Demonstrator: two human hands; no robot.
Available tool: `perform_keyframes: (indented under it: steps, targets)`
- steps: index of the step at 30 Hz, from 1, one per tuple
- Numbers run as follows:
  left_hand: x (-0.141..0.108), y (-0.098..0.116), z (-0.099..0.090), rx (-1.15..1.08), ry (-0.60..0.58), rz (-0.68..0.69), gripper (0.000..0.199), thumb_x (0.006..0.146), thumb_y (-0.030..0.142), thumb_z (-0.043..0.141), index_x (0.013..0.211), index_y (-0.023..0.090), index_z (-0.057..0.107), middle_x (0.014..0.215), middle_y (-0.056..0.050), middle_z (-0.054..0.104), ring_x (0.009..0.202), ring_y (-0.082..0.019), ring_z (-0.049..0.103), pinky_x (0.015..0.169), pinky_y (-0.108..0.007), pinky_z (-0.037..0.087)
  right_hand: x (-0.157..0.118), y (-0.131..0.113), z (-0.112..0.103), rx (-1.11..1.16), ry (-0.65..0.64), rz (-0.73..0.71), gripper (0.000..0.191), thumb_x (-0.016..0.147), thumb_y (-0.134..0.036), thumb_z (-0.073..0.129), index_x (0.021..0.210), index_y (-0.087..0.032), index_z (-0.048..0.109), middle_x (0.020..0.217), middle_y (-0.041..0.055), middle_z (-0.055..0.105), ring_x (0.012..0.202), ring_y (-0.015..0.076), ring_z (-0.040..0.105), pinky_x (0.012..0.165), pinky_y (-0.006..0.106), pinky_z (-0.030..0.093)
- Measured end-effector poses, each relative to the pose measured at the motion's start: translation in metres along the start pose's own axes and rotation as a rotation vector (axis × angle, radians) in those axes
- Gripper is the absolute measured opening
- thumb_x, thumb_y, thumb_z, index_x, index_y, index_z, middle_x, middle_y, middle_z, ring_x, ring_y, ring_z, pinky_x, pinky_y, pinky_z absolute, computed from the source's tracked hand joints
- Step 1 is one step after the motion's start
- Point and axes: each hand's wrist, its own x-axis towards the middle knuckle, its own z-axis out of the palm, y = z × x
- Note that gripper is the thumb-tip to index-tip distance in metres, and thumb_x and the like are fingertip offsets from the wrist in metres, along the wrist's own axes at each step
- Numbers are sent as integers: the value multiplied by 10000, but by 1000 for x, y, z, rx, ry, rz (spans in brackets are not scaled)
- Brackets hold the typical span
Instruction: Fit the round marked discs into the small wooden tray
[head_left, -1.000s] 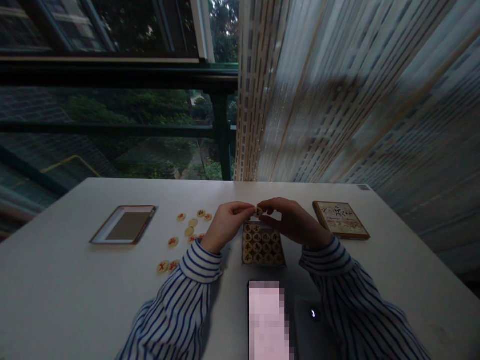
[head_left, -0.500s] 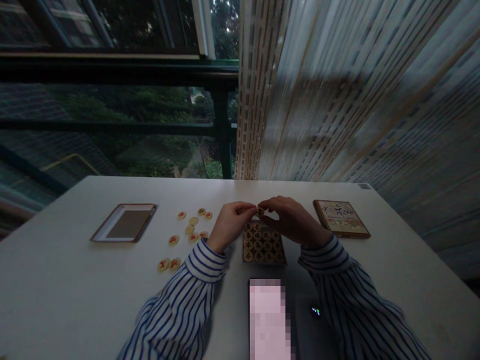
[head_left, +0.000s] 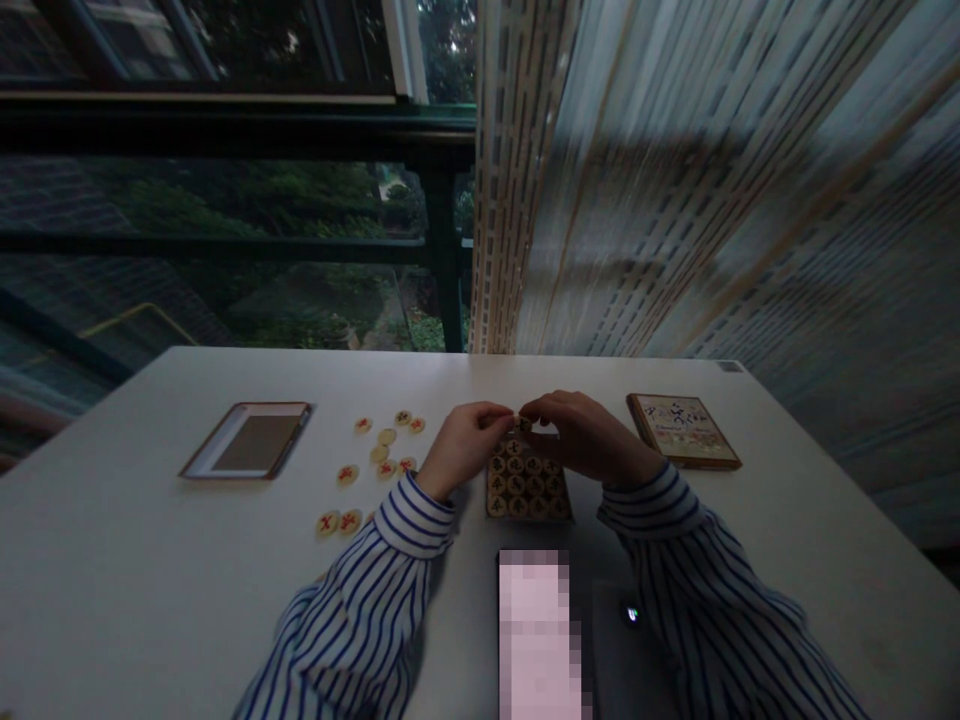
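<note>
Round wooden xiangqi pieces with dark characters fill rows in a small box [head_left: 529, 518] at the middle of the white table. Above the box's far edge, one round piece [head_left: 523, 424] is pinched between both hands. My left hand [head_left: 466, 447] grips it from the left with thumb and forefinger. From the right, my right hand [head_left: 589, 436] holds the same piece, its fingers curved over part of the box. Several loose pieces [head_left: 346, 475] lie left of my left hand, most with red characters, two of them showing plain faces.
An open shallow tray or lid [head_left: 193, 470] lies on the left of the table [head_left: 135, 560]. A decorated box [head_left: 686, 432] is at the right. Near the front edge are a phone with a blurred screen [head_left: 534, 640] and a dark device [head_left: 615, 650].
The view has shifted very slightly, so the table appears a little higher. Both hands remain on the piece, which has barely moved.
</note>
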Motion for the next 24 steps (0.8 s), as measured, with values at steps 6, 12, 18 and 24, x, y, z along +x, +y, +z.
perform_keyframes:
  steps: [6,12,18,24]
  targets:
    - [4,-14,-5,282,72,41,262,790,279,491,942,151,662,900,-74,688,799,-176,620,743,-283,464,-3,5,3,-29,-72,42,170,793,-259,534,906,-169,624,816,68,641,733,150,566,659,255,397]
    - [0,-18,-6,636,-5,83,298,803,261,467,1013,138,640,985,-89,667,899,-193,593,824,-301,434,-4,9,5,-105,-186,93,188,796,-266,511,913,-184,633,819,61,650,734,146,580,647,239,385]
    - [0,-24,-4,744,-90,61,320,819,264,441,1054,145,623,1040,-91,648,972,-195,570,859,-296,416,-4,7,5,-214,-287,122,218,812,-305,471,900,-192,636,828,69,666,759,175,604,621,252,384]
    - [2,-26,-3,760,-122,37,324,830,273,424,1056,154,623,1053,-84,647,1003,-196,562,889,-303,401,-3,7,11,-296,-386,160,253,811,-320,443,910,-197,642,850,82,672,758,188,617,609,261,389]
